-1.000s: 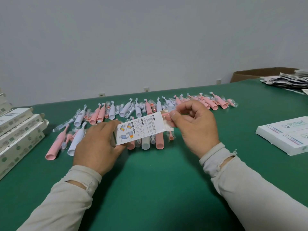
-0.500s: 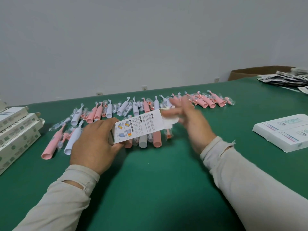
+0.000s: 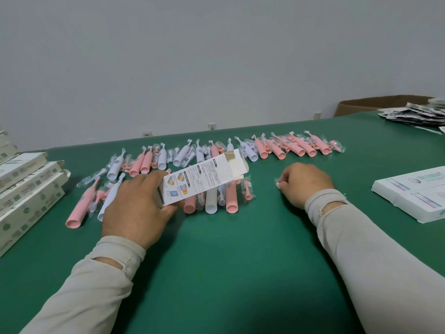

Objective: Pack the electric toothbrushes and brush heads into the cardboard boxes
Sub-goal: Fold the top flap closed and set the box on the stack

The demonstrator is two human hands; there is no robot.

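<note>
My left hand (image 3: 134, 208) grips a small white cardboard box (image 3: 199, 183), fingers (image 3: 154, 175) curled over its far side and thumb under its near end. The box is tilted, its printed panel facing me, and the flaps at its right end stand open above the bench (image 3: 228, 256).

My right hand (image 3: 305, 183) rests on the green bench well apart from the box, its fingers curled in; whether they pinch anything I cannot tell.

Under and just behind the box lie a pink toothbrush handle (image 3: 231, 197), a white handle (image 3: 212, 201) and another pink one (image 3: 190, 204), side by side with open ends toward me, and a wrapped brush head (image 3: 247, 189) just to their right.

Farther back a long row of pink and white toothbrushes (image 3: 277, 150) and bagged heads runs across the bench. More lie at my left, among them a pink toothbrush (image 3: 80, 208).

Filled boxes (image 3: 26, 189) are lined up at the left edge, flat white cartons (image 3: 414, 191) lie at the right, and a pile of leaflets (image 3: 419, 114) sits at the far right corner beside a brown carton (image 3: 375, 103).
</note>
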